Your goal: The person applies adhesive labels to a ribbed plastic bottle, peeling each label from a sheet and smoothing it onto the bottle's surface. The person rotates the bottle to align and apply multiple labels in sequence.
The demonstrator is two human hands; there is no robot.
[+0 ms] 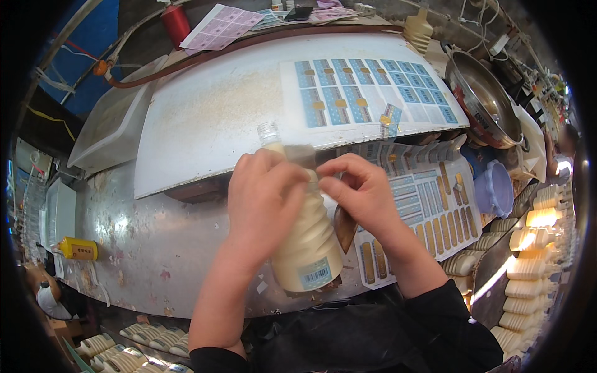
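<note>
A cream ribbed bottle (303,239) with a clear threaded neck leans in front of me, its neck pointing away. Low on its side is a small blue barcode label (316,274). My left hand (264,196) is closed over the bottle's upper part, fingers curled near the shoulder. Just right of it, my right hand (360,189) is closed in a pinch beside the bottle; what its fingertips hold is too small to make out. Beneath that hand shows a brown wooden handle (344,231). Blurred grey-brown bristles (300,153) appear beyond the fingers.
A white board (217,105) carries a sheet of blue labels (360,87), with one loose label (390,119). Gold and blue label sheets (429,214) lie at right, near a purple bucket (494,189) and a metal pan (485,93). A yellow bottle (79,248) lies at left. Many cream bottles (528,273) fill the right.
</note>
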